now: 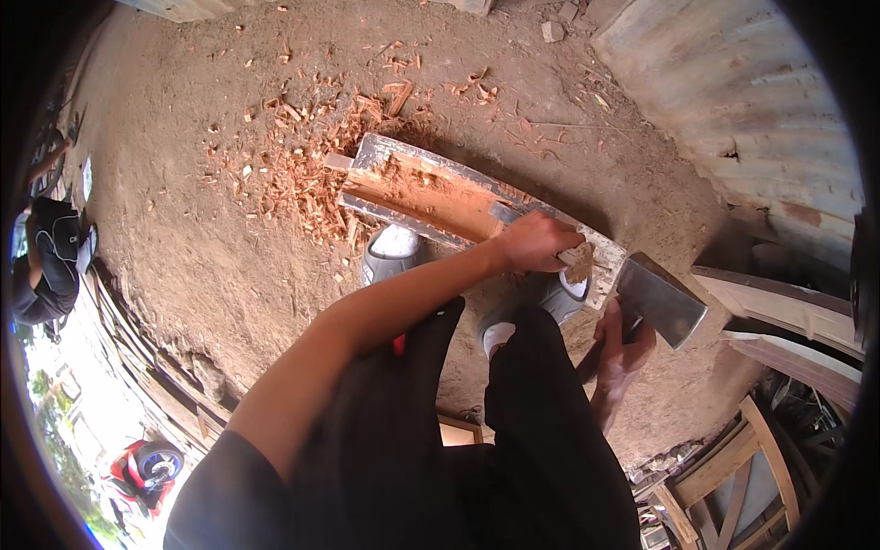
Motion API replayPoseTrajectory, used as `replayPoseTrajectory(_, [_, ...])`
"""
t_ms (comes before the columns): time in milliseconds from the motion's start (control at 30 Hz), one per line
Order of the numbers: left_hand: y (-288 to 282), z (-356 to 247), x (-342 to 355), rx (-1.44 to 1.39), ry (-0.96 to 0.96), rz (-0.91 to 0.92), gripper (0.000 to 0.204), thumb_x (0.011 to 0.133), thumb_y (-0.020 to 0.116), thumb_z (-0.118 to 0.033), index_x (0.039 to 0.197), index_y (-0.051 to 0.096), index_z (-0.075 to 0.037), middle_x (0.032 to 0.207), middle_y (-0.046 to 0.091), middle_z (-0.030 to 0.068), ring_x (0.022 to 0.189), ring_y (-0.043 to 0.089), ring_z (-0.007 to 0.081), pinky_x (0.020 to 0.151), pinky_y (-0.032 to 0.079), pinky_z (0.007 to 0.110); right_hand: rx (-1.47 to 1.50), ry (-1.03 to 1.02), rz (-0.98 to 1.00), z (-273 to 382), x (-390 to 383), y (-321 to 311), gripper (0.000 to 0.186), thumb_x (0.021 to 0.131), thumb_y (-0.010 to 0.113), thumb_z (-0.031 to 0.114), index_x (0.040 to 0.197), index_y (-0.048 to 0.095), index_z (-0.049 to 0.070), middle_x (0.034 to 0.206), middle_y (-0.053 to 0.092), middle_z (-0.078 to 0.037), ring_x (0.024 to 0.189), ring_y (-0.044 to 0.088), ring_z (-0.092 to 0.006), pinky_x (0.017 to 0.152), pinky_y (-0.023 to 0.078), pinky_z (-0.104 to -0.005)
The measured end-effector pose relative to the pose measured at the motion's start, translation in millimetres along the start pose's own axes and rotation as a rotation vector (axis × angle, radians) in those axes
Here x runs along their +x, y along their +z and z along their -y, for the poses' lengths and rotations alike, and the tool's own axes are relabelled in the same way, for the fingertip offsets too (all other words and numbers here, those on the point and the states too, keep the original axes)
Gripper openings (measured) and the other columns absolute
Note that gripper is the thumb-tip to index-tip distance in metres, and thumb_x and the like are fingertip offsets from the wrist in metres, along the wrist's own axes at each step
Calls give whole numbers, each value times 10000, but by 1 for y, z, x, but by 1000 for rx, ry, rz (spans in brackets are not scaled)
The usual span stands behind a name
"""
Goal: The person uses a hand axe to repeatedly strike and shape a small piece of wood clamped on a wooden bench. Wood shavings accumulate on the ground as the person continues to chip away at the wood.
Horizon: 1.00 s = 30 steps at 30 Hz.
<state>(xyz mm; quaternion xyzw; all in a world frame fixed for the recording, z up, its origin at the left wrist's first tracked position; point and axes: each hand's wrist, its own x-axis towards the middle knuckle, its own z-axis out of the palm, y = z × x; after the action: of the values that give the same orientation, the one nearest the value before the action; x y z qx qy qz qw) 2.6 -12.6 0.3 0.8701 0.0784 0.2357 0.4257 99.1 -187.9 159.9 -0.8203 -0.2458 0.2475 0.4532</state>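
Note:
A hollowed wooden beam [477, 177] with worn white paint lies at a slant on the ground in front of me, its trough cut down to fresh orange wood. My left hand [541, 242] is closed round a chisel [502, 213], its flat metal blade over the trough and its frayed handle end [577, 260] sticking out towards the right. My right hand [625, 356], beside the beam's near right end, grips a hatchet [664, 304] close under its broad steel head. Most of the hatchet's handle is hidden. My shoes [392, 255] are close against the beam.
Wood chips [307, 188] are scattered on the dirt floor around the beam's far left end. A corrugated metal sheet [742, 101] stands at right, above stacked boards [779, 307] and a wooden frame [724, 467]. Bamboo poles [151, 357], a person [53, 247] and a red motorcycle [142, 472] are at left.

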Motion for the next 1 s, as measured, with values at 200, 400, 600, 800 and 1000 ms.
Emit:
replayPoseTrajectory(200, [1,1,-11,-41,-112,-15,436,594,764,-168,1018,692,-98,781,713,92,733,714,317,654,570,450,96,239,57,-1,-4,13,197,975,708,142,1042,575,13,663,550,-17,502,511,-95,447,393,-268])
replayPoseTrajectory(400, [1,-1,-12,-10,-142,59,339,610,759,-203,929,686,-117,783,722,119,725,714,346,663,570,467,-20,38,73,-13,-2,9,245,1011,652,169,1135,576,-29,654,514,-12,470,447,-84,435,340,-255])
replayPoseTrajectory(600, [-1,-4,-13,-87,-151,-104,315,596,751,-195,890,677,-108,757,698,118,715,702,352,630,558,472,101,72,66,22,-9,7,275,1060,560,182,1163,561,-73,641,477,-13,479,430,-78,437,322,-246])
replayPoseTrajectory(800, [0,-4,-10,-42,-65,-64,296,606,756,-190,871,659,-101,730,671,118,690,686,356,620,549,478,81,120,81,23,-13,7,303,1056,573,204,1166,563,-78,667,488,-16,479,417,-75,441,322,-244])
replayPoseTrajectory(1000, [2,2,-10,-78,-41,-57,318,610,767,-203,892,655,-107,743,672,112,694,688,349,624,552,475,223,251,53,-9,-21,29,381,999,660,127,1318,536,-41,884,599,-51,607,518,-84,526,437,-252])
